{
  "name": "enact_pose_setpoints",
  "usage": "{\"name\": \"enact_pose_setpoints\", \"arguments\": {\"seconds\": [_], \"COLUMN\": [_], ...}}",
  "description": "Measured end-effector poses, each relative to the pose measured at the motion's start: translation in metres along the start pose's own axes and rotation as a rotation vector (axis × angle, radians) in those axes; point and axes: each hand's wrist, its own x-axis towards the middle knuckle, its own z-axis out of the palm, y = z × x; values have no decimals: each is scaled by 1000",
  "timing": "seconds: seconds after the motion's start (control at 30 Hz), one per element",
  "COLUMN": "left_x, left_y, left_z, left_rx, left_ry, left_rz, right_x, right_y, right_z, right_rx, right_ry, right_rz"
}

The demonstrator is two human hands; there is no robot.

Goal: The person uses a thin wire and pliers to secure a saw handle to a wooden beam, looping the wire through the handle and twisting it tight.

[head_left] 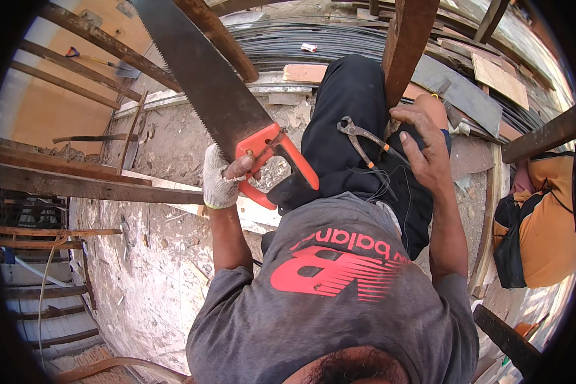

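One hand saw [211, 80] is occupying the upper left of the frame, and the fingers of the gloved left hand [219, 179] are clamping on its red-orange handle [259, 141]. The right hand [425, 144] is hovering right of the centre, its thumb and forefinger standing apart; I cannot tell whether it is touching the pincers [361, 132]. These pincers are lying over the dark trousers [345, 93], near the frame's centre, with thin wire [385, 184] trailing below. The saw is being gripped already, but no fresh cut is showing on the timber beams [96, 37]; what is remaining, I cannot tell.
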Motion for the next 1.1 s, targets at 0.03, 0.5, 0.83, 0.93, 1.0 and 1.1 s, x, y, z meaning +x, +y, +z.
{"name": "enact_pose_setpoints", "arguments": {"seconds": [0.03,0.5,0.83,0.93,1.0,1.1], "left_x": [3,32,30,28,25,23], "left_y": [4,-10,-34,-33,-28,-28], "left_z": [8,51,45,48,52,58], "left_rx": [40,78,-163,-161,-83,23], "left_ry": [-55,-385,-335,-285,-256,-136], "left_rz": [-5,-114,-36,-16,24,104], "right_x": [14,26,-25,-33,-35,-20], "right_y": [-16,-36,4,-1,6,-8], "right_z": [-2,65,57,59,56,23], "right_rx": [69,844,-464,-502,-440,-57], "right_ry": [-56,-156,-230,-283,-246,-60], "right_rz": [-39,309,339,400,351,168]}}
